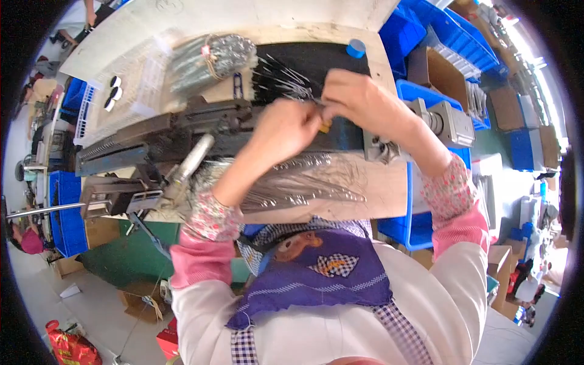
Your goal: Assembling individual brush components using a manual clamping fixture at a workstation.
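My left hand [285, 132] and my right hand [364, 100] meet above the long dark metal bench fixture [228, 125], fingertips pinched close together. What they pinch is small and mostly hidden; it looks dark and thin. Just beyond my fingers lies a fan of thin black, shiny strands [281, 78] on a black mat [304, 53]. Below my fingertips a small yellow piece [325, 128] shows on the fixture. Nearer to me, a bundle of long grey strands in clear plastic [295, 185] lies along the bench front.
A plastic-wrapped bundle [213, 61] and a white basket [131, 82] stand at the back left. A blue round cap [356, 48] sits at the back right. Beside my right forearm is a grey metal clamp-like part [447, 123]. Blue bins [420, 231] flank the bench's right edge.
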`<state>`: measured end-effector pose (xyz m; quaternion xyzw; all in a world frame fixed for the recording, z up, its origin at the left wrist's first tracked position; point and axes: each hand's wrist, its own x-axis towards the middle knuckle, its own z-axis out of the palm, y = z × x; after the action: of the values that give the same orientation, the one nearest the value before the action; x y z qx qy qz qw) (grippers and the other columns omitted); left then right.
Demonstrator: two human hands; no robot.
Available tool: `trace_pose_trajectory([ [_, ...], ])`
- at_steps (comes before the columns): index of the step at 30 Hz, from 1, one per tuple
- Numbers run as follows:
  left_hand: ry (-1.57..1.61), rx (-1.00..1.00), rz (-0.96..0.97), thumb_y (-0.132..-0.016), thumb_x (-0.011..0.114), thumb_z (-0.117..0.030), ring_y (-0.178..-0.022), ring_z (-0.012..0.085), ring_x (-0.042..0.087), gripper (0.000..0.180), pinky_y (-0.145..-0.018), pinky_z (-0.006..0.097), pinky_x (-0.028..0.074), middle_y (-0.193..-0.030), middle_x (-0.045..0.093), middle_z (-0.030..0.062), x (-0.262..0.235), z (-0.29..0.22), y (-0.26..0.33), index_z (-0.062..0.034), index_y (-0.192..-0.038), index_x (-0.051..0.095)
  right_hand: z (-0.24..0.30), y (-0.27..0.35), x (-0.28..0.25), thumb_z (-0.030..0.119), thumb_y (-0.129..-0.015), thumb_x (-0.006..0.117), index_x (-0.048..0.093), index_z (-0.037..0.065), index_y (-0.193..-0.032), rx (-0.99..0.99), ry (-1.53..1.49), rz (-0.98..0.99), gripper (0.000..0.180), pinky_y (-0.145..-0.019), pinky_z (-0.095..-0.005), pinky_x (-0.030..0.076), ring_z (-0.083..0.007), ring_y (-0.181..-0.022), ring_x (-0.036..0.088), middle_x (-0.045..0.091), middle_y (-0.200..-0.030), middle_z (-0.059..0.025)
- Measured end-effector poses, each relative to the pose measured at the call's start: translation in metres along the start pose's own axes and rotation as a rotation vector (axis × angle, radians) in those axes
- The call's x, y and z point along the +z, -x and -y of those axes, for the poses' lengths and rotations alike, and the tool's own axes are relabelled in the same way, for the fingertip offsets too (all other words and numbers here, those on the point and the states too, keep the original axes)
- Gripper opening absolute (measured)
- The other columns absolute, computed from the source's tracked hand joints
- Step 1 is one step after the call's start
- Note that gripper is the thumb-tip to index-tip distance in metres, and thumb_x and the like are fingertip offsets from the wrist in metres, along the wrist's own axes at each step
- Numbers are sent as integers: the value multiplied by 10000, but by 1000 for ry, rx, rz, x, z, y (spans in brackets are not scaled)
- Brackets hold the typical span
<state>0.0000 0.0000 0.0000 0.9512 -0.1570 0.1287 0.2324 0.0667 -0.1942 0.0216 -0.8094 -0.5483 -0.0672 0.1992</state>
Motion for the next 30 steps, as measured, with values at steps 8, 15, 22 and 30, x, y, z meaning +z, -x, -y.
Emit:
trace_pose_trajectory([
  [8,-133,11,155,-880,589,-187,-643,332,632,169,-585,445,483,-702,621,163,-63,6,25,-54,-804,662,13,-37,5,192,-749,726,657,27,-816,-156,-265,-260,192,-688,-353,508,-257,-742,634,620,-799,-89],
  [15,172,-106,150,-862,591,-244,-732,394,628,241,-672,484,504,-739,643,189,21,-15,10,-38,-759,664,7,-12,-17,119,-797,709,647,17,-866,77,-232,-270,138,-637,-301,492,-194,-697,622,649,-782,-73],
  [22,-181,-42,150,-813,631,-160,-738,296,660,112,-632,412,523,-727,649,128,-24,5,18,-82,-800,709,15,-11,24,167,-750,695,591,63,-805,-143,31,-183,157,-662,-374,516,-283,-760,620,589,-766,-80],
  [30,-184,265,-809,-803,652,38,-649,208,597,244,-564,278,479,-898,663,95,-33,20,76,-42,-1031,690,18,-38,49,160,-814,671,676,60,-961,-54,-305,-291,178,-720,-388,531,-312,-801,648,673,-876,-111],
])
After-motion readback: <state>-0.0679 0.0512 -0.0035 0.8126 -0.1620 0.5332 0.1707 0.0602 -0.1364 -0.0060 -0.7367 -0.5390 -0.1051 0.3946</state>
